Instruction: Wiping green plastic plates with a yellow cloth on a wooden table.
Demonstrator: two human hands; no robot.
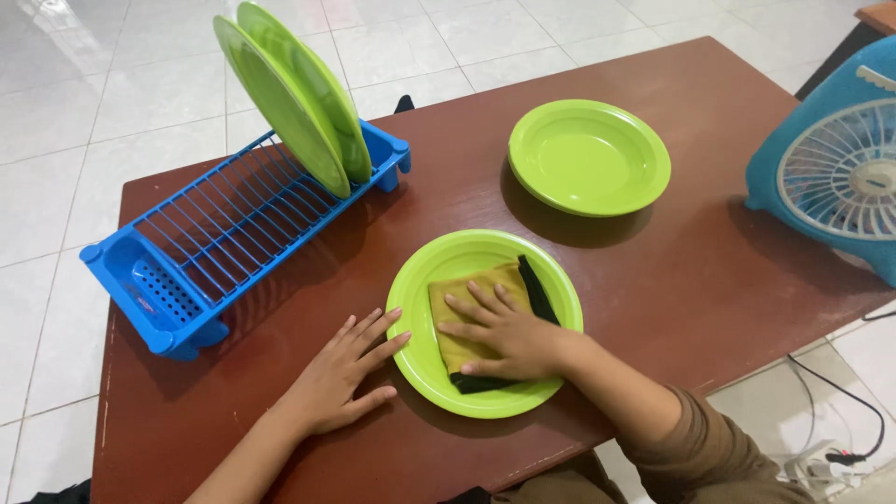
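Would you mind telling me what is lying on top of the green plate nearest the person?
A folded yellow cloth with a dark edge lies on the near plate. The right hand presses flat on it, covering part of the cloth and the plate's middle.

Blue fan (833, 168) cut off at the right edge; cloth (467, 303) partly hidden under the right hand (509, 334).

Bright, even daylight fills the view. The green plates (589, 156) cast soft shadows toward the table's (709, 261) near edge. Pale glare sheens the brown tabletop; focus stays sharp, edges slightly bowed.
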